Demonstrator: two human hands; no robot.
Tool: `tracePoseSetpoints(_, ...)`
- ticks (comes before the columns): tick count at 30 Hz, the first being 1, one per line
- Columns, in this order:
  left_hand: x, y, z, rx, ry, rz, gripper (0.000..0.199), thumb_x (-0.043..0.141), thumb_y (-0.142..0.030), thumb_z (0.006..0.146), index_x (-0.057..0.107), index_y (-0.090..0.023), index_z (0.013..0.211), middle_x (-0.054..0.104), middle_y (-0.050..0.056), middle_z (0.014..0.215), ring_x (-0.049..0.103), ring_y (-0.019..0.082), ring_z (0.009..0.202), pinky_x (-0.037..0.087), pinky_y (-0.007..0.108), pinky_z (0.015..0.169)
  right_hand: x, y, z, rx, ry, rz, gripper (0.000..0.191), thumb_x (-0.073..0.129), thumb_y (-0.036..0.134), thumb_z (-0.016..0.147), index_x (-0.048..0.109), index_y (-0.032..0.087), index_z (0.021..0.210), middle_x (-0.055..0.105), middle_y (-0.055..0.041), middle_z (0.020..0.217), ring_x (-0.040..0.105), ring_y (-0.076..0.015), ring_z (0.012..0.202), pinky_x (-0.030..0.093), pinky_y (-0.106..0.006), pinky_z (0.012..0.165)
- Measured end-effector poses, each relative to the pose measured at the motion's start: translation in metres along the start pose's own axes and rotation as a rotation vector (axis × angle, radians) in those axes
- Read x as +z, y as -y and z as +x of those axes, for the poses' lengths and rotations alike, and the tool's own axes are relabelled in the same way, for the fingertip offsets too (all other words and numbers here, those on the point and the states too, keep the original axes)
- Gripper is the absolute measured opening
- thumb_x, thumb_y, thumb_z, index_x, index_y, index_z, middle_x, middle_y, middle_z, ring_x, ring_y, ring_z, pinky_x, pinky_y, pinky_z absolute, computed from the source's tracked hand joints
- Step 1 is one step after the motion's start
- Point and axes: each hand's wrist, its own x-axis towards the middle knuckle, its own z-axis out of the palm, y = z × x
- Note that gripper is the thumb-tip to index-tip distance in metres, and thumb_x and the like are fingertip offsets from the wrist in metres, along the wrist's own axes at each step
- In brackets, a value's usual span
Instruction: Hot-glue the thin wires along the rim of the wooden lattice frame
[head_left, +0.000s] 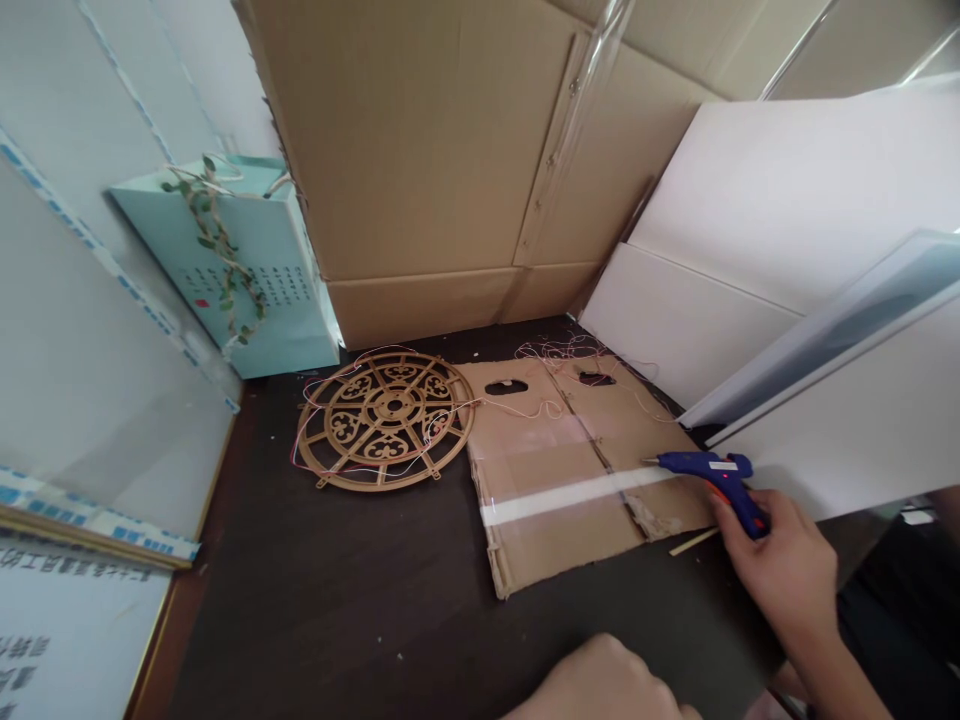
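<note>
Right hand (795,560) is gripping blue pistol-shaped plastic glue gun (701,464); flat brown cardboard (547,455) is lying leftward; left hand's (604,680) grip unclear.

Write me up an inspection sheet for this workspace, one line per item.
Surface: dark tabletop, with small pale specks.
Work pieces: blue glue gun, nozzle over a flat cardboard panel with two cut-outs and a white strip; openwork disc lying left of the panel.
Clutter: thin pale stick by the panel's near edge.
Grips: right hand holds the glue gun's handle; left hand curled at the bottom edge, contents hidden.
Cables: thin red and white wires, loose around the disc and tangled at the panel's far edge.
Surroundings: tall cardboard behind, pale blue bag at left, white boards at right.
</note>
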Motion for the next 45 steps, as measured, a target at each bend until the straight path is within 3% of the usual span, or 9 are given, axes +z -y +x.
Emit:
tracePoseSetpoints(6, -0.006, -0.002, 0.000, 0.006, -0.005, 0.025, 0.025, 0.061, -0.031, 0.089, 0.056, -0.019, 0.067, 0.062, 0.003, 0.054, 0.055, 0.017, 0.041, 0.031, 0.026, 0.040, 0.002, -0.004, 0.000, -0.031, -0.008, 0.007, 0.064, 0.034, 0.075, 0.095, 0.058, 0.016, 0.090, 0.060, -0.0073, 0.075, 0.061, -0.0237, 0.066, 0.042, -0.033, 0.061)
tracePoseSetpoints(13, -0.018, -0.004, -0.001, 0.005, 0.004, 0.046, 0.026, 0.063, -0.030, 0.088, 0.055, -0.018, 0.066, 0.062, 0.003, 0.053, 0.058, 0.018, 0.043, 0.029, 0.026, 0.038, -0.003, 0.008, 0.002, 0.164, 0.016, 0.049, 0.075, 0.044, 0.088, 0.080, 0.062, 0.016, 0.092, 0.064, -0.0069, 0.077, 0.064, -0.0268, 0.071, 0.047, -0.035, 0.067)
tracePoseSetpoints(19, -0.048, -0.008, 0.002, 0.022, 0.044, 0.053, 0.027, 0.062, -0.032, 0.090, 0.057, -0.017, 0.069, 0.065, 0.005, 0.058, 0.059, 0.018, 0.043, 0.029, 0.025, 0.038, -0.005, 0.012, 0.001, 0.229, -0.001, 0.067, 0.076, 0.048, 0.086, 0.077, 0.065, 0.015, 0.098, 0.067, -0.0084, 0.084, 0.066, -0.0285, 0.077, 0.049, -0.037, 0.072)
tracePoseSetpoints(23, -0.063, -0.010, 0.004, 0.032, 0.082, 0.071, 0.025, 0.070, -0.029, 0.084, 0.055, -0.016, 0.067, 0.066, 0.005, 0.058, 0.058, 0.017, 0.041, 0.029, 0.025, 0.036, -0.002, 0.007, 0.000, 0.193, -0.030, 0.024, 0.076, 0.049, 0.082, 0.080, 0.062, 0.011, 0.104, 0.066, -0.0124, 0.088, 0.066, -0.0316, 0.084, 0.049, -0.038, 0.076)
tracePoseSetpoints(28, -0.061, -0.012, 0.004, -0.007, -0.019, 0.109, 0.033, 0.067, -0.032, 0.088, 0.051, -0.017, 0.064, 0.064, 0.003, 0.055, 0.060, 0.018, 0.043, 0.023, 0.027, 0.033, -0.005, 0.008, 0.002, 0.121, -0.037, -0.031, 0.059, 0.047, 0.071, 0.085, 0.061, 0.014, 0.090, 0.060, -0.0105, 0.079, 0.064, -0.0300, 0.081, 0.048, -0.037, 0.074)
tracePoseSetpoints(35, -0.054, -0.012, 0.002, -0.005, -0.111, 0.135, 0.032, 0.068, -0.031, 0.087, 0.049, -0.018, 0.065, 0.065, 0.001, 0.057, 0.059, 0.018, 0.042, 0.020, 0.031, 0.031, -0.006, 0.002, -0.001, 0.388, 0.151, 0.031, 0.047, 0.053, 0.068, 0.073, 0.046, 0.022, 0.062, 0.049, -0.0050, 0.046, 0.057, -0.0280, 0.053, 0.040, -0.036, 0.061)
tracePoseSetpoints(45, -0.056, -0.011, 0.003, 0.014, -0.077, 0.127, 0.033, 0.067, -0.031, 0.088, 0.049, -0.018, 0.064, 0.064, 0.001, 0.055, 0.059, 0.017, 0.042, 0.016, 0.031, 0.031, -0.001, -0.006, 0.000, 0.395, 0.165, 0.048, 0.046, 0.055, 0.066, 0.069, 0.050, 0.022, 0.058, 0.054, -0.0079, 0.052, 0.060, -0.0300, 0.060, 0.040, -0.036, 0.063)
